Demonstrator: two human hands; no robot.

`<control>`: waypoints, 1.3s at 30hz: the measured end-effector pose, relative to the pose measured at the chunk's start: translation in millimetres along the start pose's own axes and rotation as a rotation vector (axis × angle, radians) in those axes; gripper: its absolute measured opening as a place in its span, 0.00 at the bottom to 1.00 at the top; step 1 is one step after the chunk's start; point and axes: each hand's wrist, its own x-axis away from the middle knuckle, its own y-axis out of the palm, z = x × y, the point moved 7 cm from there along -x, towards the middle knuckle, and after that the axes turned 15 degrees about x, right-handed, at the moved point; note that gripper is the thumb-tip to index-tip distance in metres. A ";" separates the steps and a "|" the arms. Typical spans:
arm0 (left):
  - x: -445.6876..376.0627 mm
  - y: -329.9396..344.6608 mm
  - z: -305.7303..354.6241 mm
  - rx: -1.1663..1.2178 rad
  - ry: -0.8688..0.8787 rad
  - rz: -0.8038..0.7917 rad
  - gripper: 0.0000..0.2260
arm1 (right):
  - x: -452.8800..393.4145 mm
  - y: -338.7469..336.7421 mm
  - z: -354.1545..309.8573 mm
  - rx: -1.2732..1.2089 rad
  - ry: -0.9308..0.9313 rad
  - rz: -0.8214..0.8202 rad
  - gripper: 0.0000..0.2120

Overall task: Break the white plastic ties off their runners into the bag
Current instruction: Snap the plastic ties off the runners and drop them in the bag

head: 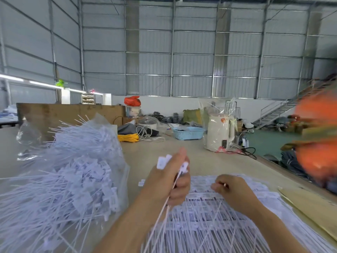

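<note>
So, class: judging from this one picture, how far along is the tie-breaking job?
Done: a clear bag on the left already bulges with loose white ties. In hand: the left hand grips a bunch of ties, while the right hand pinches at the sheets. Left: a thick stack of ties on their runners still lies under the hands.

One head-worn wide-angle view looks forward and slightly down across the worktop (182,148), close above it, facing the far corrugated wall (191,52) beyond.
</note>
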 end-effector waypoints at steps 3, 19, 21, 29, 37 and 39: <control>19.4 9.7 60.3 -0.062 0.311 -0.047 0.18 | -0.4 13.4 -4.7 0.034 -0.018 -0.066 0.17; 4.8 -242.7 84.4 -2.003 -0.312 0.679 0.40 | 1.6 -9.8 -22.2 0.028 -0.031 0.004 0.15; 5.2 -242.5 83.1 -1.994 -0.295 0.692 0.43 | 2.4 -12.3 -24.7 -0.019 -0.040 0.013 0.15; -5.7 -124.7 97.2 -2.126 -0.086 0.642 0.21 | 9.0 -17.4 -34.3 -0.262 -0.062 -0.083 0.05; -58.1 -14.8 -42.1 -0.826 0.155 0.096 0.18 | 10.2 -23.8 -38.8 -0.540 -0.057 -0.012 0.17; -67.3 -13.0 -68.7 -0.604 0.091 0.105 0.15 | 9.7 -23.0 -38.3 -0.600 -0.070 -0.012 0.19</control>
